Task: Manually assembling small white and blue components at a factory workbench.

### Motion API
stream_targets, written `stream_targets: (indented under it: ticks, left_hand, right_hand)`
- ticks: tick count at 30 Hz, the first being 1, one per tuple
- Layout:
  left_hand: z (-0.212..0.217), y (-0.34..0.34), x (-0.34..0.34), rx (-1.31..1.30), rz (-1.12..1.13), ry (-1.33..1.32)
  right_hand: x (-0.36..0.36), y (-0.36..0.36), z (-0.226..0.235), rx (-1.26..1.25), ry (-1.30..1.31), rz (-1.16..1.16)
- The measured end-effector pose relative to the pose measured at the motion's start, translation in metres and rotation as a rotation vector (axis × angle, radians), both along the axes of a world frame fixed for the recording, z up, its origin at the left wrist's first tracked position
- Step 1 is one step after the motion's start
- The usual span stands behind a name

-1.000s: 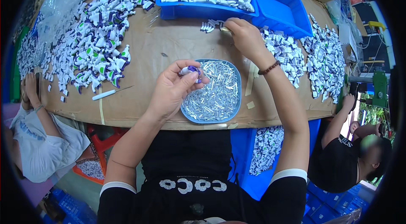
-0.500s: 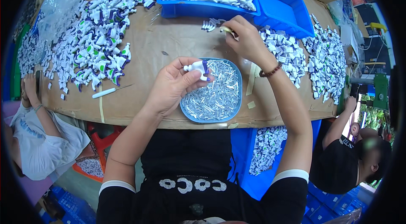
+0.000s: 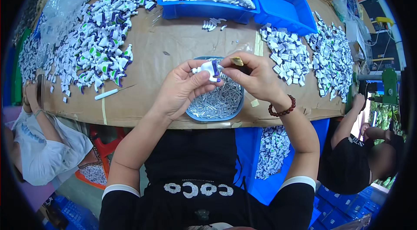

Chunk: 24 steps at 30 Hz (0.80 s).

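Purple and white, a toy figure torso sits pinched in a worker's left hand, apparently steadied for the right hand, whose fingertips grip a small pale part against it; a blue tray of metal pins lies beneath, likely for easy reach.

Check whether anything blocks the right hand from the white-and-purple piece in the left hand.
Nothing visible stands between the right hand and the white-and-purple piece the left hand holds: the right fingertips are at its purple edge. The blue tray lies below.
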<state>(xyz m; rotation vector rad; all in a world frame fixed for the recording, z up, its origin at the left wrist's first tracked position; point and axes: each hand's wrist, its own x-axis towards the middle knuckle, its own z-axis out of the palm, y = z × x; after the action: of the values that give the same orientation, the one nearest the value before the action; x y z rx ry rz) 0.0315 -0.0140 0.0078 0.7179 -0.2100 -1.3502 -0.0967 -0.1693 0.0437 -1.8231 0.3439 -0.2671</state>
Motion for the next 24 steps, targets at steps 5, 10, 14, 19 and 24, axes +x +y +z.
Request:
stream_targets:
  ticks: [5,10,14,19,24]
  left_hand:
    - [0.0,0.002,-0.003,-0.004,0.0,-0.011]
    - [0.004,0.003,-0.006,0.018,-0.026,0.04]
    - [-0.001,0.005,-0.005,0.064,-0.06,0.09]
    - [-0.003,0.003,-0.002,0.063,-0.089,0.085]
    - [0.009,0.001,-0.014,-0.009,-0.007,-0.249]
  right_hand:
    - [-0.005,0.004,0.002,-0.111,-0.034,0.016]
    - [-0.01,0.008,0.003,-0.375,-0.166,0.017]
    - [-0.017,0.014,-0.001,-0.677,-0.287,0.068]
    - [-0.021,0.017,-0.006,-0.638,-0.272,0.064]
    - [-0.021,0.02,-0.004,-0.53,-0.159,-0.015]
